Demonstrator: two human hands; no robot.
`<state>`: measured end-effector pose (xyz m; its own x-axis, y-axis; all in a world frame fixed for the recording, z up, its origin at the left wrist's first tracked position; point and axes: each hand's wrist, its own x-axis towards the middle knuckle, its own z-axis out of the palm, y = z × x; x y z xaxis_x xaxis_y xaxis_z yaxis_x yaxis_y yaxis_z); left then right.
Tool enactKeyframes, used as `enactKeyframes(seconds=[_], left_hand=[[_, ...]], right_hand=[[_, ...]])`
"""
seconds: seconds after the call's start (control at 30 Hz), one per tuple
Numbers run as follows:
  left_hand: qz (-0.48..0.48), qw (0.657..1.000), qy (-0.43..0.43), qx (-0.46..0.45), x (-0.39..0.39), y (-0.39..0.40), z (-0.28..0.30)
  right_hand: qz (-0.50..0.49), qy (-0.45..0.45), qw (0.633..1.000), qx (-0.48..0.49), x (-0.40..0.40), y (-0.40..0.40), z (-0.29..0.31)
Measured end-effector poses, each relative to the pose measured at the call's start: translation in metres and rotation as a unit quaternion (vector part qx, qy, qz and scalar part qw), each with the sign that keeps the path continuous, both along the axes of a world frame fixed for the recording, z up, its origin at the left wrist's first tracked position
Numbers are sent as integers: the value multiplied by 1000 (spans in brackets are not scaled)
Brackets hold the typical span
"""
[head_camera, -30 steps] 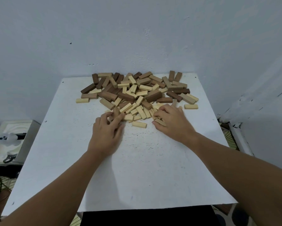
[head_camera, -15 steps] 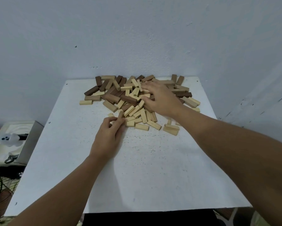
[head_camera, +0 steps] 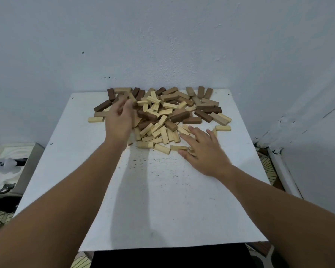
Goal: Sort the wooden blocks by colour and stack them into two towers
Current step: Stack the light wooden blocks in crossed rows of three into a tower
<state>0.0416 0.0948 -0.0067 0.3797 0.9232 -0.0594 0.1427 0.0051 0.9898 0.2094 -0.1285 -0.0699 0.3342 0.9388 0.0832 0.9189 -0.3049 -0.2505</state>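
A loose pile of wooden blocks (head_camera: 162,113) lies across the far half of the white table (head_camera: 162,200). Dark brown blocks (head_camera: 202,115) sit mostly at the back and sides, and pale blocks (head_camera: 163,132) cluster at the front. My left hand (head_camera: 120,120) reaches over the pile's left part with its fingers extended. It is blurred, and I see nothing held in it. My right hand (head_camera: 203,149) lies flat with spread fingers at the pile's front right, touching a few pale blocks (head_camera: 179,147), some hidden under the palm.
The table stands against a pale wall. A grey box with a small white ghost toy (head_camera: 8,165) sits on the floor to the left. A white skirting strip (head_camera: 282,171) runs along the floor at the right. The table's near half is bare.
My left hand has gone from the pile's front edge up to its far left part. My right hand has come back from the pile's middle to the pale blocks at the front right.
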Motion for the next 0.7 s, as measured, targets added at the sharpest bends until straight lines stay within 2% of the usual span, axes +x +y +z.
enactKeyframes(seconds=[0.07,0.2,0.3,0.37,0.43,0.5,0.6,0.7], left_hand=[[-56,998,20,-7,10,15,7],[-123,974,118,152,-8,-6,-4],[-172,923,246,241,-42,-25,-35],[-207,869,310,323,-59,-31,-51],[-238,831,360,350,-64,-35,-56],[-245,821,370,359,-62,-37,-57],[-241,820,323,406,-61,-37,-60],[-206,823,275,452,-64,-36,-67]], right_hand=[[-4,11,999,33,-1,0,1],[-28,27,996,86,-2,-3,-4],[-33,28,994,103,-2,-2,-5],[-30,18,993,113,-3,-2,-4],[-15,-3,992,125,-4,-2,-5],[-5,9,992,129,-4,-1,-4],[-31,76,988,128,-1,5,3],[-34,97,985,136,1,18,11]])
